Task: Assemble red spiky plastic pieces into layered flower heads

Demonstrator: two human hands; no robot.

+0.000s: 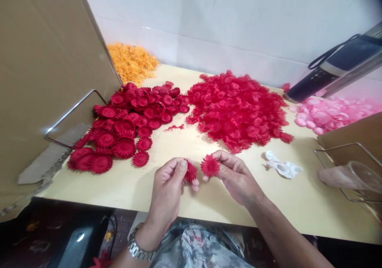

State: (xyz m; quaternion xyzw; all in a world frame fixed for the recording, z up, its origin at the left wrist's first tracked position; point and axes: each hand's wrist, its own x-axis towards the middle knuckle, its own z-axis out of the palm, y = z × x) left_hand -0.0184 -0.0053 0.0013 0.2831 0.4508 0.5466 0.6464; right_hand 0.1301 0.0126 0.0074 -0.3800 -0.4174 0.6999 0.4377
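Near the front edge of the pale table, my left hand [170,184] pinches a dark red artificial flower [190,171] between thumb and fingers. My right hand [237,176] grips the edge of a brighter red artificial flower [210,165], its fringed petals facing up. The two flowers are close together, with a small gap between them. Beyond my right hand spreads a large heap of bright red fringed flowers [238,108]. To the left lies a pile of darker red, round flowers with pleated edges [123,128].
Cardboard panels stand at left [53,41] and right [358,136], each with a metal wire frame. Orange flowers [131,63] and pink pieces [337,110] lie behind. A crumpled white tissue [283,166], a clear plastic cup [352,175] and a dark cylinder [325,77] are on the right.
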